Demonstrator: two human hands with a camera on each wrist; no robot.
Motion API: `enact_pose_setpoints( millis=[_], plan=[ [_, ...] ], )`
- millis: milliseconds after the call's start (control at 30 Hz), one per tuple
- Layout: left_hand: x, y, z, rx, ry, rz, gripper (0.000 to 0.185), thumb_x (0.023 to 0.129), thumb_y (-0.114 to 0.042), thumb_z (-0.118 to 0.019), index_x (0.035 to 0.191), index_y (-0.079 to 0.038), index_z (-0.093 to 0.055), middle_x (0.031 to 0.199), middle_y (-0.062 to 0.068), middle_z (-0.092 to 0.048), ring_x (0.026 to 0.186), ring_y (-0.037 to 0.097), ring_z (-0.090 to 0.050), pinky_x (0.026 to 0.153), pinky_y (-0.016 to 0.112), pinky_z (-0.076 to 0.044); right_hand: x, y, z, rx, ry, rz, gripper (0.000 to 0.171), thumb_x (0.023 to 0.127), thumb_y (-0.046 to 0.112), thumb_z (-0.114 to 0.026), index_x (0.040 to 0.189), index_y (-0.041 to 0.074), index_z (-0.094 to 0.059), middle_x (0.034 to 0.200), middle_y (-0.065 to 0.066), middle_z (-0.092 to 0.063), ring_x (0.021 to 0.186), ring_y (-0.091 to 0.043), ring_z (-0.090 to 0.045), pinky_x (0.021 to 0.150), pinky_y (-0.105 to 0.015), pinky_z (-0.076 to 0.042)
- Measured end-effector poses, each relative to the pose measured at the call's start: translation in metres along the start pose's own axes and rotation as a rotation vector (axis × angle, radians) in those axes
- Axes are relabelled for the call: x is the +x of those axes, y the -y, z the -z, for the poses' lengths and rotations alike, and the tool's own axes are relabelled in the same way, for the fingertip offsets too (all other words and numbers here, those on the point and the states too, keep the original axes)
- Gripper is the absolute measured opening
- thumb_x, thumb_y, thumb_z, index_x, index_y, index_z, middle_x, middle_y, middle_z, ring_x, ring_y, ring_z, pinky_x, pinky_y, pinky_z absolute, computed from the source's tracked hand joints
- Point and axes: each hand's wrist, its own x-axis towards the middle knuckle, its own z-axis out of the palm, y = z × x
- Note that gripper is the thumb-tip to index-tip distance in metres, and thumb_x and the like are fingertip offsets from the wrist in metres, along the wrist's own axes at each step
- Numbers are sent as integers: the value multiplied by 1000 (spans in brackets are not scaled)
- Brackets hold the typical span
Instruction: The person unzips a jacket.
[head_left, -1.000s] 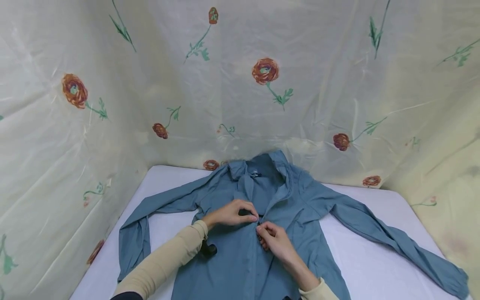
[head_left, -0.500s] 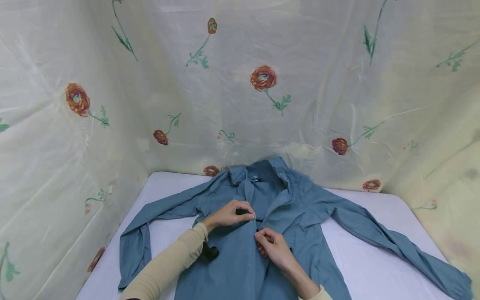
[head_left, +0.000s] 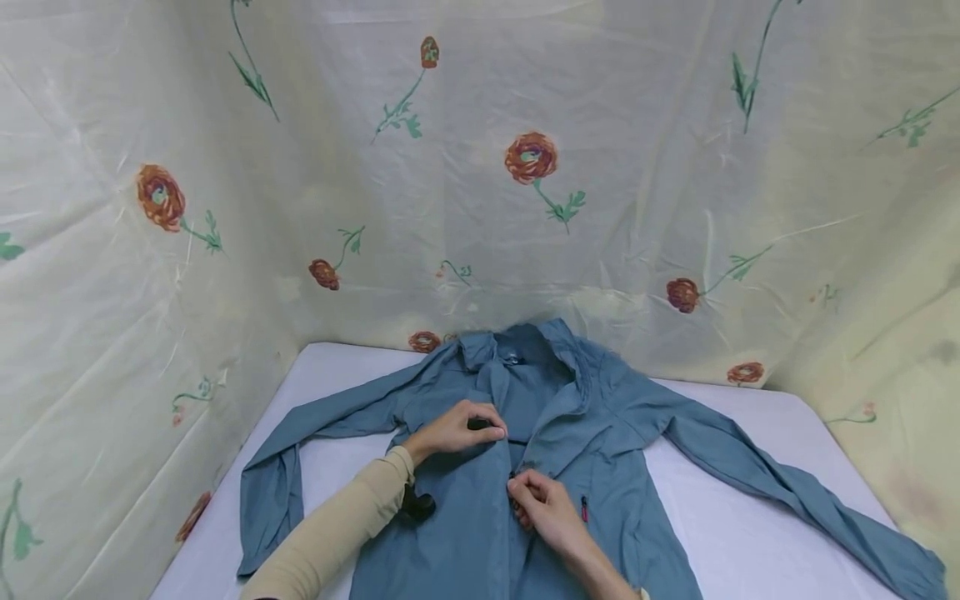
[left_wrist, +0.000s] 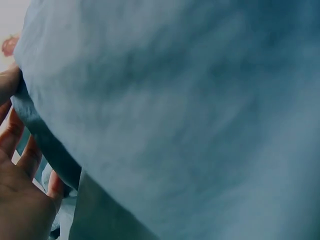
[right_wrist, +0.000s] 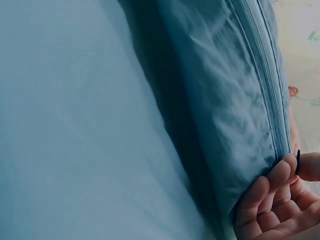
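Hands [head_left: 457, 429] pinching shirt [head_left: 465, 533] placket

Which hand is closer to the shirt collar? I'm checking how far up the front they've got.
Left. The left hand grips the shirt front just below the collar; the right hand pinches the front edge lower down, farther from the collar.
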Motion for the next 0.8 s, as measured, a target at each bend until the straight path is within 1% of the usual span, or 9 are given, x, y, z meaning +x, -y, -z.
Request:
enact_pose_setpoints(
  millis=[100, 200, 333, 400, 567, 600, 667, 733, 800],
  plan=[
    [-2, -4, 1, -13, -18, 10, 16, 94, -10, -57, 101, -5, -71, 96, 10, -68, 88, 17, -62, 85, 30, -50, -2, -2, -2, -3, 12, -26, 27, 97, 26, -54, 92, 0, -61, 65, 2, -56, 58, -10, -51, 55, -26, -47],
    [-4, -15, 4, -31, -20, 12, 16, 94, -6, -57, 101, -1, -70, 96, 14, -67, 88, 23, -62, 85, 33, -50, -3, -3, -4, 0, 5, -71, 27, 97, 25, -54, 94, -2, -60, 66, 2, -55, 58, -9, -50, 56, -25, -46],
    [-5, -24, 7, -33, -13, 6, 16, 94, -5, -56, 101, 2, -70, 96, 15, -67, 88, 22, -62, 85, 33, -51, -7, -4, -5, 2, 9, -87, 27, 97, 24, -53, 95, -3, -59, 65, 2, -54, 58, -9, -49, 56, -26, -46],
    [-4, -18, 6, -34, -21, 13, 16, 94, -6, -56, 100, 1, -70, 95, 14, -67, 86, 20, -62, 84, 33, -50, -10, -3, -5, 1, 22, -91, 28, 98, 24, -53, 95, -2, -60, 65, 2, -54, 58, -10, -50, 56, -27, -46],
    [-4, 4, 1, -28, -26, 42, 17, 95, -13, -57, 102, -6, -71, 95, 10, -68, 86, 16, -61, 84, 30, -50, -16, -4, -5, 2, 49, -116, 28, 97, 27, -53, 95, 0, -60, 66, 1, -54, 60, -11, -49, 58, -30, -46],
    [-4, 5, 1, -13, -17, 47, 17, 95, -14, -57, 102, -7, -71, 96, 9, -68, 87, 15, -62, 84, 29, -50, -16, -4, -4, 5, 50, -120, 28, 97, 27, -54, 95, 0, -60, 66, 1, -54, 60, -11, -49, 58, -30, -46],
    [-4, 3, 1, 58, -1, 62, 17, 96, -18, -57, 105, -12, -70, 100, 4, -67, 89, 13, -61, 86, 28, -49, -17, -4, -4, 7, 48, -125, 28, 97, 28, -54, 95, 1, -60, 67, 1, -55, 61, -11, -49, 59, -29, -46],
    [-6, -4, 0, 162, -6, 73, 18, 96, -21, -56, 111, -17, -66, 107, 0, -65, 96, 13, -59, 92, 29, -45, -17, -4, -4, 4, 47, -127, 27, 96, 28, -54, 95, 1, -60, 67, 2, -55, 61, -11, -50, 59, -29, -46],
    [-9, -16, -4, 266, -31, 74, 19, 96, -23, -56, 114, -21, -64, 112, -3, -63, 102, 12, -57, 100, 33, -39, -18, -5, -3, 1, 43, -129, 27, 97, 27, -54, 95, 1, -60, 67, 2, -56, 61, -11, -50, 59, -29, -46]
  ],
)
